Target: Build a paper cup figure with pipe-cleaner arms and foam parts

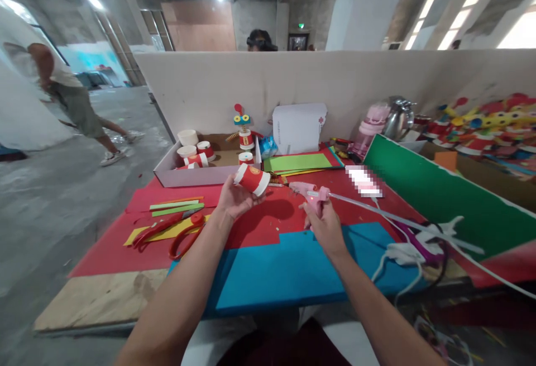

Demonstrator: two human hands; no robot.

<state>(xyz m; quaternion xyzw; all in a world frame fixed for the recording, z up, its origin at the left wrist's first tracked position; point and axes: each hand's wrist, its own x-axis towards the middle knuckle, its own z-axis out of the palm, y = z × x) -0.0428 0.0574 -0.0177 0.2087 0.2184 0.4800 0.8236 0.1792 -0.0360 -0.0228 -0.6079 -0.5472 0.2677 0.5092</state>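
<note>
1. Head view: the left hand (238,201) has its grip closed around a tapered red-and-white paper cup (252,180), tilted above the red sheet (251,233).
2. The right hand (326,225) has its grip wrapped round a smooth pink plastic glue gun (317,194); its nozzle is near the cup, not touching. A long translucent stick (368,205) runs from its back.
3. A flat blue sheet (259,276) lies nearest; bare grained wood shows on the worktop (104,302).
4. Red-handled scissors (164,224) lie left, near paper strips (176,206). Behind stands a shallow box (196,176) with cups; at right, a green panel (444,198) and tangled white cables (404,253).
5. Some left fingers are hidden behind the cup. A pixelated patch (364,181) masks something; crowded figures (481,126) are cut off at right.
</note>
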